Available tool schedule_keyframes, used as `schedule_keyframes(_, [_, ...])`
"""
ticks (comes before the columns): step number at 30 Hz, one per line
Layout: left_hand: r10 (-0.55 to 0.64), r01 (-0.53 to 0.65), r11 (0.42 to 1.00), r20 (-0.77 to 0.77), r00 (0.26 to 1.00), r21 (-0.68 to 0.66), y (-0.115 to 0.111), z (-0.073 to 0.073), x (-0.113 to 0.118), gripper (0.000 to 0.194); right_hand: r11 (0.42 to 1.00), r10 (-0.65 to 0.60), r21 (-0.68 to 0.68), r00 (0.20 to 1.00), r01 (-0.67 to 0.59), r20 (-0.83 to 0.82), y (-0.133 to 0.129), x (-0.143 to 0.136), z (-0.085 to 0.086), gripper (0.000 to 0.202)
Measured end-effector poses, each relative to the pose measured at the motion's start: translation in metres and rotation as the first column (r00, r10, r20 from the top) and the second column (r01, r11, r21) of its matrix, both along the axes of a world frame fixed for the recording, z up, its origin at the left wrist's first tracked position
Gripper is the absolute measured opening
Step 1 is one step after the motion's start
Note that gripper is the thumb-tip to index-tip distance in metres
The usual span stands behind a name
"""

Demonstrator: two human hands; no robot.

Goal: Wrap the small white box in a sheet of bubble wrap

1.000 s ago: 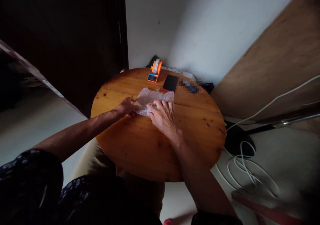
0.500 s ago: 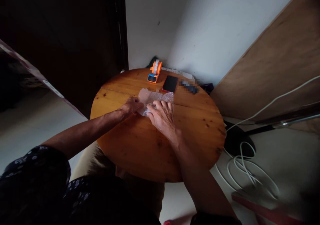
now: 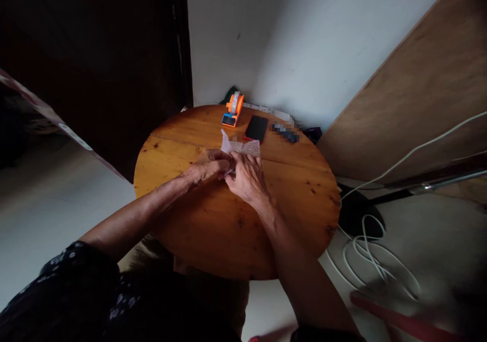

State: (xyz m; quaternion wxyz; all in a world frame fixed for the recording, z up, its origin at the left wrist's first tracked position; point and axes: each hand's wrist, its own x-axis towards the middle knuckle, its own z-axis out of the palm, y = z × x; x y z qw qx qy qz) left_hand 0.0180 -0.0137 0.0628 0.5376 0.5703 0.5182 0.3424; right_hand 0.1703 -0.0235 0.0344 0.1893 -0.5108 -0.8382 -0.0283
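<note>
Both hands, left (image 3: 207, 167) and right (image 3: 247, 179), are pinching the bubble wrap (image 3: 239, 147) mid-table (image 3: 182, 144); springy film is risking unrolling if either pinch is loosening.

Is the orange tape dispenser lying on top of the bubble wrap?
No, the orange tape dispenser stands on the table at its far edge, apart from the bubble wrap.

A round wooden table (image 3: 213, 230) is carrying a bubble wrap sheet (image 3: 239, 147) near its middle; beyond the sheet, an orange tape dispenser (image 3: 233, 109), a dark phone (image 3: 256, 128) and a small dark object (image 3: 286, 133) are lying along the far edge.
</note>
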Motion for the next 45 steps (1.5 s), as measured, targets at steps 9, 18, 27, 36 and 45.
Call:
schedule_keyframes(9, [0.072, 0.24, 0.817, -0.506, 0.86, 0.524, -0.002, -0.027, 0.003, 0.018, 0.997, 0.066, -0.026, 0.966, -0.075, -0.249, 0.007, 0.028, 0.012, 0.052])
schedule_keyframes(18, [0.118, 0.26, 0.597, -0.404, 0.907, 0.759, 0.006, -0.066, -0.002, 0.013, 0.848, -0.424, -0.442, 0.875, 0.293, -0.233, 0.023, 0.082, 0.014, 0.06])
schedule_keyframes(27, [0.078, 0.271, 0.535, -0.367, 0.927, 0.8, 0.005, -0.066, -0.002, 0.016, 0.825, -0.437, -0.516, 0.839, 0.232, -0.323, 0.037, 0.066, -0.016, 0.073])
schedule_keyframes(36, [0.132, 0.313, 0.561, -0.457, 0.88, 0.766, 0.002, -0.062, -0.001, 0.017, 0.876, -0.412, -0.472, 0.657, 0.095, -0.631, 0.041, 0.052, -0.034, 0.07])
schedule_keyframes(45, [0.068, 0.313, 0.492, -0.394, 0.917, 0.813, 0.004, -0.066, 0.002, 0.016, 0.881, -0.381, -0.462, 0.42, -0.106, -0.823, 0.03, 0.031, -0.023, 0.077])
